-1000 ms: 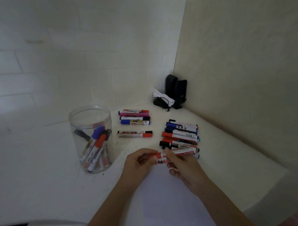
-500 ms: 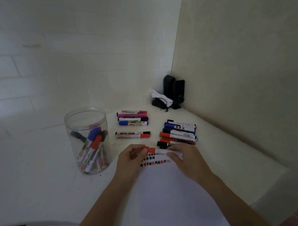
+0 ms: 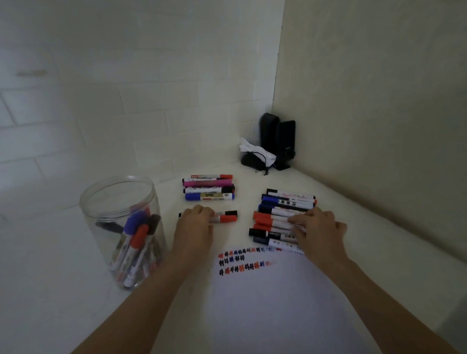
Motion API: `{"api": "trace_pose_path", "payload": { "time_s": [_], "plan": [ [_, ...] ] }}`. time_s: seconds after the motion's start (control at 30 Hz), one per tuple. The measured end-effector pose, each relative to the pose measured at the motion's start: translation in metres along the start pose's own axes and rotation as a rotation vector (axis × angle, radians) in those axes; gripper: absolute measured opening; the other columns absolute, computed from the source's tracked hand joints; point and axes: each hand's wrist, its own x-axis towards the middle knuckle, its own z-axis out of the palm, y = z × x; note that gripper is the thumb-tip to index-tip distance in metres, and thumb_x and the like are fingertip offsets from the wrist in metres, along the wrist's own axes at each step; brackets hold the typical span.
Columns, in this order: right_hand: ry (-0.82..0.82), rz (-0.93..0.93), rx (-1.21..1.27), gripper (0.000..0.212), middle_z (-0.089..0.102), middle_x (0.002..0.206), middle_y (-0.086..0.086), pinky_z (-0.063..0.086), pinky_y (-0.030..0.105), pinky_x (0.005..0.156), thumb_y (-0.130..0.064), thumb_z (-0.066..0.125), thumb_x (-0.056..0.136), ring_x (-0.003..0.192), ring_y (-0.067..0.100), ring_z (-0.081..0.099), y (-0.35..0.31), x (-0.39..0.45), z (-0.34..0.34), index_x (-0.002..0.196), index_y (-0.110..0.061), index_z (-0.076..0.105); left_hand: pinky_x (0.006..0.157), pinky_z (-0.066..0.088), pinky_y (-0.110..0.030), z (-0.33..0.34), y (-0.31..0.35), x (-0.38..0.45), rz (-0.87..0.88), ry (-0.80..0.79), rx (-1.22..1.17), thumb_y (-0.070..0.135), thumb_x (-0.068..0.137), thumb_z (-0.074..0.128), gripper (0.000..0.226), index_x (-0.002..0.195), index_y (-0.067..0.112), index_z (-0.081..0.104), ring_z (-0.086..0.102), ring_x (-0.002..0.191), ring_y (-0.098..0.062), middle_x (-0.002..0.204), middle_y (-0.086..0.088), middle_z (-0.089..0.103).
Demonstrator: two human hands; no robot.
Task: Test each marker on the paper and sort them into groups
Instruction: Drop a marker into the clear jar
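White tiled walls meet in a corner behind the pale worktop point(image 3: 57, 264). Landmark: clear round plastic jar point(image 3: 122, 230), upright, holding several markers. Right of jar, far group of four markers point(image 3: 208, 187); nearer, two markers, a red-capped marker point(image 3: 226, 218) under the left hand point(image 3: 195, 226), fingers curled on it. Further right, a row of about eight markers point(image 3: 279, 215); right hand point(image 3: 319, 230) rests fingertips on it, grasp unclear. White paper point(image 3: 273, 309) with three rows of test marks lies nearest. Black objects point(image 3: 276, 140) stand in the corner.
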Motion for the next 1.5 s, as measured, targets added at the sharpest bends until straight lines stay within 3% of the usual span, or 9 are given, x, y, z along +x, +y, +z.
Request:
{"api": "trace_pose_path", "payload": {
  "time_s": [0.2,0.4,0.57,0.77,0.97,1.07,1.17,1.27,1.5],
  "plan": [
    [0.144,-0.216,0.18,0.023,0.063,0.1,-0.001,0.044,0.033,0.079,-0.008,0.076,0.078,0.093,0.018,0.058,-0.01,-0.019,0.008,0.098,-0.02,0.074,0.099,0.038,-0.033,0.005,0.002,0.017,0.032,-0.081,0.173,0.031,0.096,0.051,0.031,0.127,0.027,0.054,0.045,0.113,-0.018,0.124,0.002,0.053],
    [0.103,-0.321,0.189,0.007,0.071,0.082,-0.008,0.043,0.016,0.067,-0.018,0.075,0.081,0.072,0.009,0.063,-0.019,-0.042,0.014,0.084,-0.024,0.074,0.103,0.037,-0.036,0.002,0.007,0.019,0.038,-0.203,0.232,0.032,0.097,0.049,0.034,0.13,0.025,0.052,0.042,0.118,-0.022,0.126,-0.004,0.049],
    [0.001,-0.225,0.261,0.013,0.073,0.089,-0.002,0.042,0.018,0.071,-0.019,0.064,0.09,0.075,0.008,0.059,-0.017,-0.039,0.008,0.094,-0.019,0.076,0.086,0.042,-0.025,-0.021,0.022,-0.001,0.047,0.119,-0.175,0.019,0.096,0.054,0.02,0.115,0.013,0.057,0.051,0.101,-0.017,0.112,-0.002,0.052],
    [-0.04,-0.12,0.57,0.012,0.072,0.089,-0.007,0.051,0.015,0.072,-0.016,0.065,0.091,0.078,0.002,0.064,-0.042,-0.059,-0.007,0.098,-0.019,0.074,0.064,0.051,-0.017,-0.055,0.052,-0.035,-0.066,0.136,-0.577,0.018,0.091,0.06,0.009,0.09,0.017,0.051,0.063,0.075,-0.012,0.085,0.005,0.063],
    [-0.516,0.509,1.618,0.034,0.063,0.074,0.002,0.045,0.024,0.06,-0.041,0.064,0.09,0.063,0.011,0.054,-0.077,-0.094,-0.042,0.102,-0.009,0.072,0.093,0.054,-0.041,-0.054,0.071,-0.078,-0.474,-0.162,-1.427,0.014,0.085,0.07,0.026,0.102,-0.002,0.061,0.068,0.096,-0.026,0.099,-0.018,0.07],
    [-0.463,0.528,1.73,0.024,0.057,0.071,0.004,0.037,0.02,0.05,-0.03,0.067,0.09,0.058,0.009,0.047,-0.08,-0.098,-0.045,0.093,-0.006,0.068,0.092,0.054,-0.038,-0.044,0.072,-0.096,-0.299,-0.273,-1.323,0.02,0.084,0.072,0.023,0.101,0.005,0.066,0.068,0.094,-0.023,0.097,-0.012,0.071],
    [-0.32,0.401,1.468,0.016,0.056,0.068,0.004,0.036,0.021,0.052,-0.021,0.063,0.093,0.058,0.008,0.045,-0.075,-0.101,-0.047,0.086,-0.009,0.069,0.082,0.053,-0.027,-0.039,0.063,-0.099,0.012,-0.17,-0.807,0.028,0.087,0.068,0.012,0.098,0.024,0.069,0.064,0.084,-0.01,0.09,0.007,0.069],
    [-0.272,0.306,1.261,0.02,0.058,0.065,0.002,0.04,0.026,0.06,-0.025,0.064,0.092,0.06,0.01,0.048,-0.072,-0.104,-0.048,0.074,-0.02,0.072,0.08,0.046,-0.021,-0.037,0.056,-0.095,0.274,-0.121,-0.443,0.03,0.095,0.055,0.021,0.111,0.02,0.065,0.057,0.086,-0.007,0.1,0.005,0.065],
    [-0.278,0.246,1.224,0.022,0.06,0.06,-0.004,0.048,0.025,0.062,-0.028,0.061,0.094,0.059,0.007,0.054,-0.073,-0.103,-0.044,0.081,-0.012,0.067,0.076,0.033,-0.013,-0.038,0.049,-0.094,0.333,-0.23,-0.323,0.032,0.101,0.039,0.029,0.121,0.019,0.055,0.048,0.088,-0.005,0.11,0.002,0.06]
  ]
}}
